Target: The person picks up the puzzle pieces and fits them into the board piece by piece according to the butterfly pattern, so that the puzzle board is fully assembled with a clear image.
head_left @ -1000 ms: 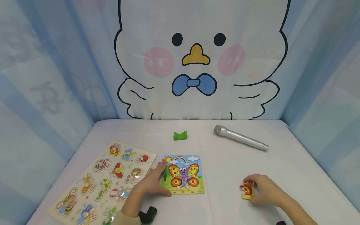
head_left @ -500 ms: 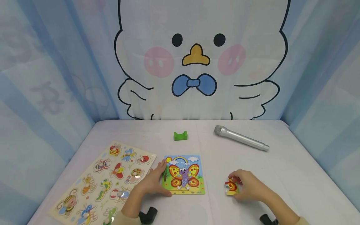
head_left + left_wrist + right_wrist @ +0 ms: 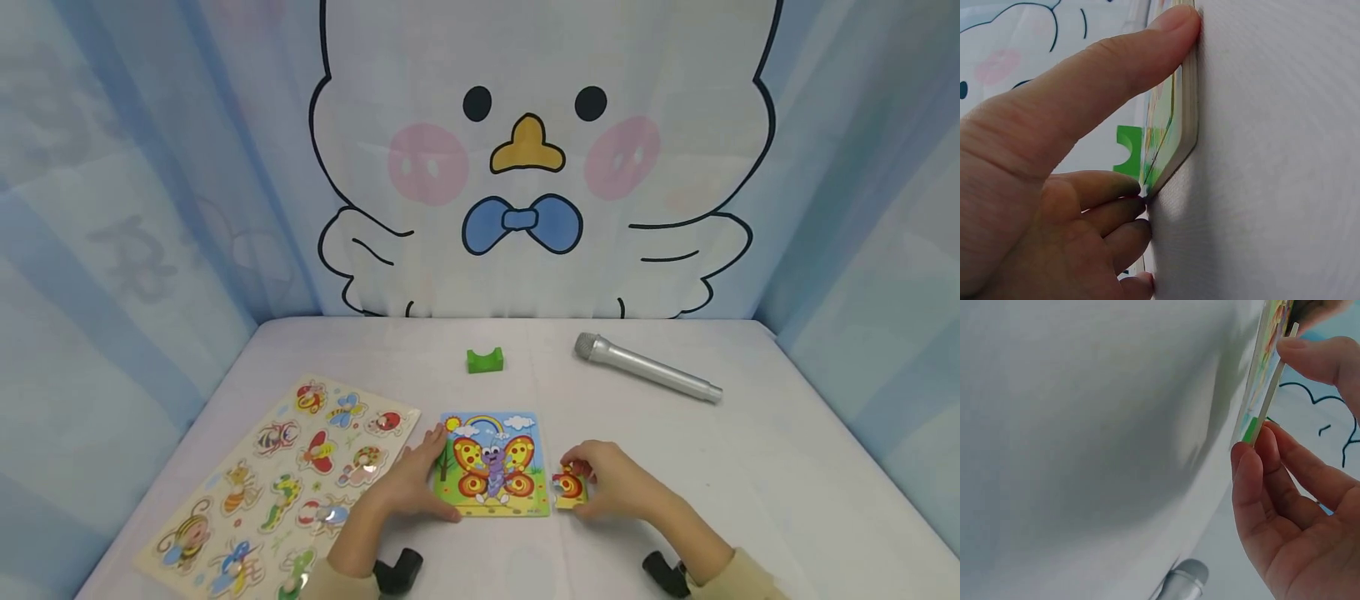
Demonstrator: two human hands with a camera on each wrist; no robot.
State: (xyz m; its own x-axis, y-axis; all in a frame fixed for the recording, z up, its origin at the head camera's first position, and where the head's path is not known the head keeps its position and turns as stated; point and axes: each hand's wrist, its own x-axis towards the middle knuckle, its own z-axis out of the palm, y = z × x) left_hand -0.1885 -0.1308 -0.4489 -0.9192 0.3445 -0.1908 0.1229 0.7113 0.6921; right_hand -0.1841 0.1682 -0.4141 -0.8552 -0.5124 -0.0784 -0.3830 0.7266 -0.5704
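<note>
A square butterfly jigsaw puzzle lies flat in the middle of the table, its picture complete. At its left side is my left hand, thumb on the near edge and fingers spread along the left edge. In the left wrist view the thumb lies straight against the thick edge of the puzzle. Just right of the puzzle, my right hand pinches a red and yellow puzzle piece between thumb and fingertips. Seen edge-on in the right wrist view, the piece is thin and raised from the tabletop.
An insect peg puzzle board lies at the left, partly covered by my left forearm. Behind the butterfly puzzle sits a small green notched block. A silver microphone lies at the back right.
Carrying the puzzle piece, my right hand has moved left until it is close beside the butterfly puzzle. My left hand stays at the puzzle's left edge.
</note>
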